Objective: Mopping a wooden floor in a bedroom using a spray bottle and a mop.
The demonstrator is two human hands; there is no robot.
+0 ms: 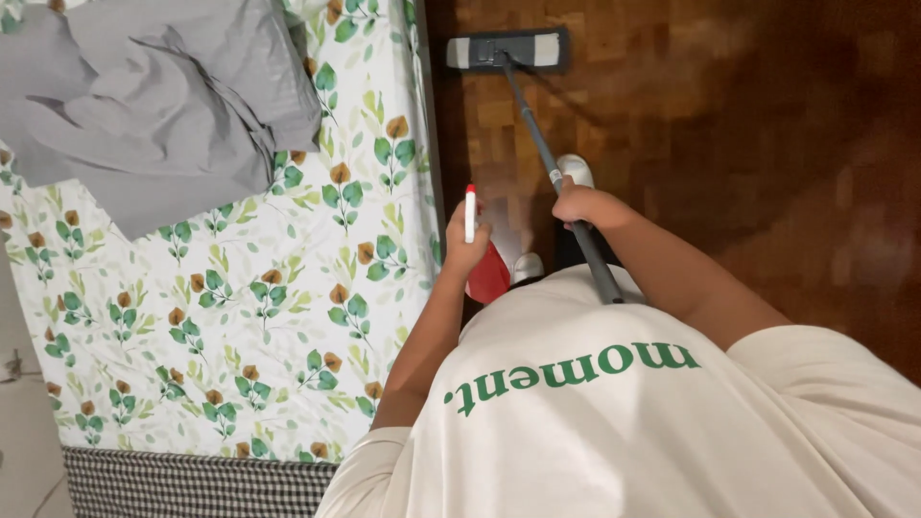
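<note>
While the right hand grips a grey mop pole, its flat head rests on the wooden floor beside a bed with a leaf-print sheet. Her left hand is closed around a red-and-white dustpan handle, its red pan hanging below.

Right hand grips a flat mop's pole over parquet; left hand holds a red-and-white dustpan handle.

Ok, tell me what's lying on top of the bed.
A crumpled grey sheet lies on the leaf-print bedcover at its upper left. A checked cloth shows at the lower edge. What the grey sheet covers is hidden.
</note>
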